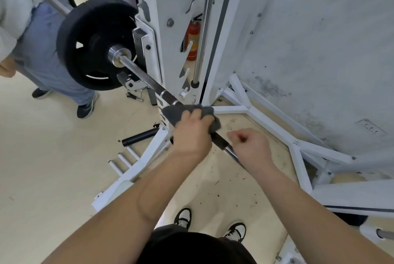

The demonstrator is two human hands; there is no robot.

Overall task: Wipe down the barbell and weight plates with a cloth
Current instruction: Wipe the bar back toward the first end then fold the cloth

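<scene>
Grey cloth [170, 114] in tight left grip [191, 133] around barbell [149, 80]; right grip [249, 146] an empty fist alongside.

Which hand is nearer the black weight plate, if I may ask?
Left. The left hand grips the grey cloth on the barbell, closer to the weight plate; the right hand is farther along it.

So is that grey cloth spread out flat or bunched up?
Bunched up: the grey cloth is crumpled round the barbell, gripped by the left hand, with loose edges sticking out past the fingers.
</scene>
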